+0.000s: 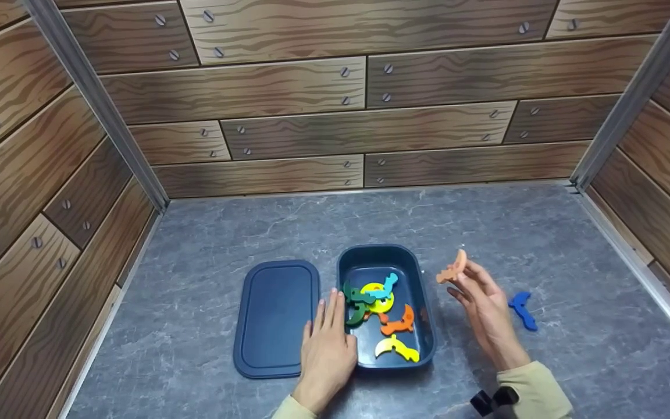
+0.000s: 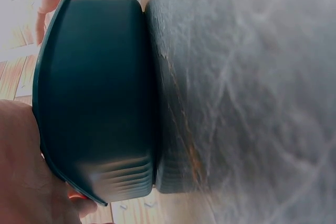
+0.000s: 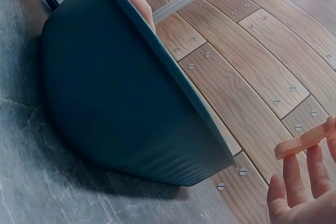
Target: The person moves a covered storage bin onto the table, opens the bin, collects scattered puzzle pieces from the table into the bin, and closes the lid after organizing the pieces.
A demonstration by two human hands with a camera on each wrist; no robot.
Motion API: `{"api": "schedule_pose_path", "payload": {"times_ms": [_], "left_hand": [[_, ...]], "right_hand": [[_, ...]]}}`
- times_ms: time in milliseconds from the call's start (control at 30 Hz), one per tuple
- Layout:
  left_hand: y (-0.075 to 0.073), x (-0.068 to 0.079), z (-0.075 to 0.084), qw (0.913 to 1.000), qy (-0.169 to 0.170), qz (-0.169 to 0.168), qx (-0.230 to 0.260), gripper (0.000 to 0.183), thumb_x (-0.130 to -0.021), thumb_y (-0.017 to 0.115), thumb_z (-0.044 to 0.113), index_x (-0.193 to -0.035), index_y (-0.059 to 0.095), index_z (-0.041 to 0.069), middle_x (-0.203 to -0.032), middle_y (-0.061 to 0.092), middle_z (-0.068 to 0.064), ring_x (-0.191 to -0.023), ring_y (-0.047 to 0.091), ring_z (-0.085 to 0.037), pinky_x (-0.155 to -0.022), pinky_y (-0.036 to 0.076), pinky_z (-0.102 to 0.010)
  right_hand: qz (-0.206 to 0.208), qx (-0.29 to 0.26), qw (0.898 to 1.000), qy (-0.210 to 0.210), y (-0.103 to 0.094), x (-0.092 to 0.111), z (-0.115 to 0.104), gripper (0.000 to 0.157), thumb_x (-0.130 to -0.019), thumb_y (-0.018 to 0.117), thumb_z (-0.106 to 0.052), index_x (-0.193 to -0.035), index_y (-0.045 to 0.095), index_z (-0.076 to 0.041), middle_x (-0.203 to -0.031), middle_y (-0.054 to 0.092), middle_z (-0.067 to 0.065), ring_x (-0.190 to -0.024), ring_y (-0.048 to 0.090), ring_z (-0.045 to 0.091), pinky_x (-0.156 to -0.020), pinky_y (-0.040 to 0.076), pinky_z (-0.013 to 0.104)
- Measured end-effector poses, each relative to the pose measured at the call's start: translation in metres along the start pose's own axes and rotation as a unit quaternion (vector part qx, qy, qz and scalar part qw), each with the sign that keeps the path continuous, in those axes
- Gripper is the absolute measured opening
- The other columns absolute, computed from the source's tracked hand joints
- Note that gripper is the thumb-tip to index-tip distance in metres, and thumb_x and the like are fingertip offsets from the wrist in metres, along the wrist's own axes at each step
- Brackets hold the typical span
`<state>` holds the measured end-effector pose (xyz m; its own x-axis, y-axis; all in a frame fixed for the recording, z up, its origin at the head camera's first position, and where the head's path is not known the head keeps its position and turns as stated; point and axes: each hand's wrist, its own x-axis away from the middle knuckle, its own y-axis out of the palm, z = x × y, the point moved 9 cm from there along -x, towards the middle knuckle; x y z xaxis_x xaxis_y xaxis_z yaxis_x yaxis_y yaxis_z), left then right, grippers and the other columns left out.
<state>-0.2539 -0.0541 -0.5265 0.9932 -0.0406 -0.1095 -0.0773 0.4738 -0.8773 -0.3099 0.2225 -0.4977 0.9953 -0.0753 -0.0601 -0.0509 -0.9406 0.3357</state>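
My right hand (image 1: 488,311) pinches a peach-coloured curved plastic piece (image 1: 453,269) in the air, right of a dark blue box (image 1: 430,331). In the right wrist view the same piece (image 3: 302,143) sits at the fingertips. My left hand (image 1: 329,352) lies with straight fingers along the box's left rim. Inside the box are several curved pieces: a dark green piece (image 1: 356,315), a yellow round piece (image 1: 385,306), a light blue piece (image 1: 391,282), an orange piece (image 1: 402,323) and a yellow curved piece (image 1: 403,349). Some overlap, so parts are hidden.
A flat dark blue lid (image 1: 277,320) lies left of the box, beside my left hand. On the grey marbled table (image 1: 242,227), right of my right hand, lies a blue curved piece (image 1: 523,311). Wood-patterned walls (image 1: 312,134) enclose the back and both sides.
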Motion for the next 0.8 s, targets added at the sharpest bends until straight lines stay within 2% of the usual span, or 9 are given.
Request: {"api": "schedule_pose_path", "payload": {"times_ms": [233, 467, 567, 733, 800], "left_hand": [[0.001, 0.0, -0.001, 1.0, -0.004, -0.006, -0.001, 0.066, -0.094, 0.047, 0.018, -0.157, 0.027, 0.014, -0.163, 0.019, 0.002, -0.147, 0.022, -0.028, -0.109, 0.026, -0.061], [0.001, -0.001, -0.002, 1.0, -0.007, -0.003, 0.001, 0.067, -0.093, 0.048, 0.018, -0.157, 0.027, 0.014, -0.163, 0.019, 0.002, -0.147, 0.022, -0.027, -0.109, 0.026, -0.061], [0.001, -0.001, -0.001, 1.0, -0.006, -0.002, 0.002, 0.067, -0.093, 0.048, 0.018, -0.157, 0.027, 0.015, -0.163, 0.019, 0.002, -0.147, 0.022, -0.027, -0.109, 0.026, -0.061], [0.002, -0.002, -0.002, 1.0, -0.006, -0.002, 0.001, 0.068, -0.093, 0.048, 0.017, -0.157, 0.027, 0.015, -0.163, 0.019, 0.002, -0.146, 0.023, -0.028, -0.109, 0.026, -0.061], [0.003, -0.001, -0.002, 1.0, -0.007, -0.001, 0.003, 0.068, -0.093, 0.048, 0.017, -0.157, 0.027, 0.015, -0.163, 0.02, 0.002, -0.146, 0.023, -0.027, -0.109, 0.026, -0.061]], "right_hand": [[0.005, -0.003, 1.0, -0.009, 0.004, -0.001, -0.002, 0.044, -0.098, 0.059, -0.011, -0.138, 0.047, 0.002, -0.121, 0.06, 0.006, -0.109, 0.06, 0.02, -0.095, 0.047, 0.036], [-0.01, 0.025, 0.999, -0.03, 0.01, -0.001, -0.006, 0.042, -0.098, 0.058, -0.004, -0.136, 0.048, 0.007, -0.118, 0.062, 0.007, -0.109, 0.06, 0.021, -0.097, 0.047, 0.038], [-0.02, 0.04, 0.998, -0.039, 0.013, -0.002, -0.009, 0.039, -0.098, 0.058, -0.004, -0.134, 0.049, 0.008, -0.118, 0.061, 0.012, -0.108, 0.06, 0.023, -0.096, 0.047, 0.038], [-0.033, 0.056, 0.997, -0.041, 0.016, -0.005, -0.014, 0.042, -0.097, 0.06, -0.009, -0.134, 0.05, 0.007, -0.125, 0.055, 0.027, -0.109, 0.06, 0.026, -0.096, 0.047, 0.039], [-0.044, 0.075, 0.995, -0.04, 0.018, -0.006, -0.015, 0.042, -0.098, 0.061, -0.012, -0.135, 0.05, 0.006, -0.126, 0.054, 0.029, -0.11, 0.059, 0.026, -0.096, 0.047, 0.039]]}}
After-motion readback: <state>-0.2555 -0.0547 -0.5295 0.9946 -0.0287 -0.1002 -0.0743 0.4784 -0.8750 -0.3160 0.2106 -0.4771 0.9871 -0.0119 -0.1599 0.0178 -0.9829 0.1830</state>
